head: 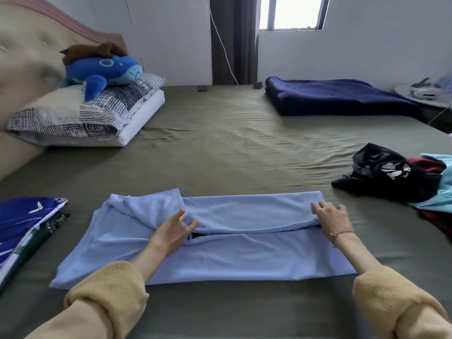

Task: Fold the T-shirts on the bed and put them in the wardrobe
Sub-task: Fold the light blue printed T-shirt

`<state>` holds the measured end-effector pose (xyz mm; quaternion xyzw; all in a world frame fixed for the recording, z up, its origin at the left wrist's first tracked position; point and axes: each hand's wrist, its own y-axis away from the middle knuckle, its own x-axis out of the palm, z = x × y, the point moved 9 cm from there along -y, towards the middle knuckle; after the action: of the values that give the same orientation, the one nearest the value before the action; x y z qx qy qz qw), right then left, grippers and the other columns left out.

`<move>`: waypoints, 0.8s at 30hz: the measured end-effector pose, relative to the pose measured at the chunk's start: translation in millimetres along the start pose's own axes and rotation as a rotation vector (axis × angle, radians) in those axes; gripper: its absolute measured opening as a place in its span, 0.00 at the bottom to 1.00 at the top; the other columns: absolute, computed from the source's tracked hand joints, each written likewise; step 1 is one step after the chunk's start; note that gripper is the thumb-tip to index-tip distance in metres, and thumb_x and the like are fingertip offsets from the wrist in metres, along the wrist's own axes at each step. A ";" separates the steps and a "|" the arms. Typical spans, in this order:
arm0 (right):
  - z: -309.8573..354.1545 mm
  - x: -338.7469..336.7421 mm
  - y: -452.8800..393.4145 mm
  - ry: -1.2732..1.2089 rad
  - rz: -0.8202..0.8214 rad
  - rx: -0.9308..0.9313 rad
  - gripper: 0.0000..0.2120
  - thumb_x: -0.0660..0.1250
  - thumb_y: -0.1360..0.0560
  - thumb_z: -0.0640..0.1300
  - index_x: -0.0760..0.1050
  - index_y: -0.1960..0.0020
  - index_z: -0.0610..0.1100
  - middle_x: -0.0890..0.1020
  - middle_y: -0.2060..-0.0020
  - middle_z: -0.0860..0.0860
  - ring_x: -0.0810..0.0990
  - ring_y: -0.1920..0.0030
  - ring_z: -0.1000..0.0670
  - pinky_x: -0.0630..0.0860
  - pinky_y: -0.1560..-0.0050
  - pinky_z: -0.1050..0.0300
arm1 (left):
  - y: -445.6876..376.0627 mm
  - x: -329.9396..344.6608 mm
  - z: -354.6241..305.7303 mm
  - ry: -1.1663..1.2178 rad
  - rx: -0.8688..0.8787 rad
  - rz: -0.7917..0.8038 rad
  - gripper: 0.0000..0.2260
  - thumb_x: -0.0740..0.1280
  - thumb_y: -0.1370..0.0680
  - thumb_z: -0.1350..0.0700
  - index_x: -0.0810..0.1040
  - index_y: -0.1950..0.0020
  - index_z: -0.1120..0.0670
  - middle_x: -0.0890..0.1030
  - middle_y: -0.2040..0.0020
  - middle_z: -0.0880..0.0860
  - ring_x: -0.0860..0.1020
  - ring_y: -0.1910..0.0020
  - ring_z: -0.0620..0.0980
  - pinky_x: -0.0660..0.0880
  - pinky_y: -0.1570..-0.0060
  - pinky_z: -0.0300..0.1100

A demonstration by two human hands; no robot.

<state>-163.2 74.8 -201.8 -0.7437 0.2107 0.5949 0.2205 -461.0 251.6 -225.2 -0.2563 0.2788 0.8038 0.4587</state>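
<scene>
Pale-blue T-shirt [220, 241]: laid flat crosswise on the bed [220, 143], near edge, directly before the person. Far long side already turned over toward the middle; a sleeve bunches at the left end.

Left hand [175, 231]: resting at the folded edge near the shirt's centre, fingers lightly curled into the cloth; whether it pinches the fabric cannot be told.

Right hand [332, 218]: at the right end of the same fold, fingers spread flat, pressing the layer down. Hands well apart, one at each part of the fold.

Step in hand, as judged: first lengthwise fold being set and smoothed. Next move likely calls for bringing the near long edge up to meet it, then tucking the loose sleeve before folding across.

Unfolded pile [401, 177]: black, red and light-blue garments, heaped at right, awaiting the same.

Folded garments [27, 226]: blue and dark green, at left edge.

Wardrobe: not in view.
</scene>
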 end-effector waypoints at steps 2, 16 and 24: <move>14.3 5.5 5.2 -0.023 0.005 -0.179 0.16 0.57 0.28 0.34 0.60 0.49 0.53 0.70 0.44 0.55 0.70 0.38 0.54 0.58 0.35 0.55 | 1.8 -1.8 -3.2 -0.019 0.013 0.020 0.13 0.51 0.22 0.63 0.62 0.37 0.60 0.78 0.48 0.58 0.70 0.40 0.61 0.51 0.29 0.47; 54.5 18.0 17.5 -0.446 0.132 -0.250 0.11 0.58 0.24 0.41 0.68 0.42 0.48 0.69 0.33 0.49 0.66 0.31 0.48 0.58 0.35 0.54 | -28.6 -39.7 -24.6 0.607 -0.136 -0.067 0.18 0.48 0.17 0.55 0.59 0.27 0.55 0.60 0.26 0.58 0.61 0.29 0.53 0.57 0.31 0.48; 58.4 53.8 28.4 -0.320 0.296 -0.097 0.28 0.42 0.18 0.58 0.35 0.24 0.52 0.36 0.25 0.52 0.35 0.24 0.51 0.35 0.28 0.41 | -51.6 -40.4 -77.6 0.986 -0.106 0.102 0.25 0.45 0.17 0.43 0.38 0.23 0.45 0.36 0.22 0.49 0.36 0.24 0.47 0.38 0.28 0.59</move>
<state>-214.8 82.7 -267.9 -0.6106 0.2509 0.7406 0.1254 -385.4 196.3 -264.5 -0.6150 0.4336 0.6213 0.2186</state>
